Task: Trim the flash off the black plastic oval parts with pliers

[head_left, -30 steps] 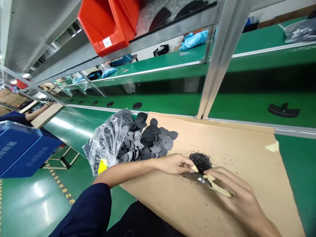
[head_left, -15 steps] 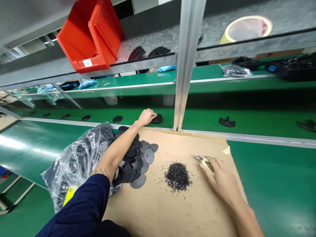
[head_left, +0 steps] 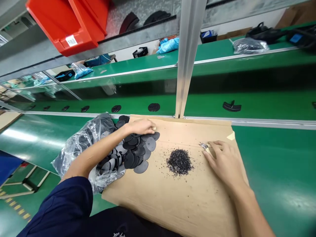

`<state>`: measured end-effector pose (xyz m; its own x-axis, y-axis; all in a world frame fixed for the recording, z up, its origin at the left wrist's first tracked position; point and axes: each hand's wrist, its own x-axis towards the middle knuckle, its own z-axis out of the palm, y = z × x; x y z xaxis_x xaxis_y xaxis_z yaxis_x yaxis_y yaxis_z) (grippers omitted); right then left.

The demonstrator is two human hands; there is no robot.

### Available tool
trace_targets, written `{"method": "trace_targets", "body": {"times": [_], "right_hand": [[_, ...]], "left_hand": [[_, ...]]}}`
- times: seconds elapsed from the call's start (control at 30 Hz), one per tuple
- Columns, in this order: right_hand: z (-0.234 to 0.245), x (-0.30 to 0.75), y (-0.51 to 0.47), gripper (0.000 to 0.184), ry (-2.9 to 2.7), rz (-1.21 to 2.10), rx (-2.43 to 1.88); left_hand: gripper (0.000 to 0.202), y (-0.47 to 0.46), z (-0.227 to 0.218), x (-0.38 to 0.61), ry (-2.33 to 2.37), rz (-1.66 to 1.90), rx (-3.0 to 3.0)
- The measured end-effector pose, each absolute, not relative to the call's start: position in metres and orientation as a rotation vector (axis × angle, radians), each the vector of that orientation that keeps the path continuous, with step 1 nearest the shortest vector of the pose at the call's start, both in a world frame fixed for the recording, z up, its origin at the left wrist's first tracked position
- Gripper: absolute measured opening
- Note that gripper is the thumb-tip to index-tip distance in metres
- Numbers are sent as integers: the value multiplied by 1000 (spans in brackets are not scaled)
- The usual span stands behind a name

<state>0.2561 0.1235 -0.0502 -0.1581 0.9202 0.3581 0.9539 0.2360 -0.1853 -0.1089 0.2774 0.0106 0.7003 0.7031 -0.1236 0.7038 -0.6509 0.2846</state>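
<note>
My left hand is closed above the far edge of a pile of black oval discs, with nothing showing in its fingers. The discs spill from a clear plastic bag on the left. On the green belt beyond lies a black disc, apart from my hand. In my right hand are small cutting nippers with pale handles, their metal jaws pointing left. Between both hands a heap of tiny black bits rests on brown cardboard.
Several black discs stand spaced along the belt to the left. A black curved part lies on it to the right. A metal post rises at the cardboard's far edge. Overhead, a red bin sits on a shelf.
My left hand has let go of the disc on the belt and drawn back over the pile. My right hand stays at the cardboard's right with the nippers; the view has tilted down.
</note>
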Motion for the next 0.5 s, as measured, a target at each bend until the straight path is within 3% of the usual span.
{"method": "trace_targets", "body": {"times": [0.1, 0.23, 0.5], "right_hand": [[-52, 256, 124, 44, -2110, -120, -1735], [-50, 255, 122, 43, -2108, -90, -1745], [-44, 251, 115, 46, -2026, 19, -1783]], "left_hand": [[1, 242, 1, -101, 1001, -53, 2632], [11, 227, -5, -94, 938, 7, 2627], [17, 233, 6, -115, 1020, 474, 2418]]}}
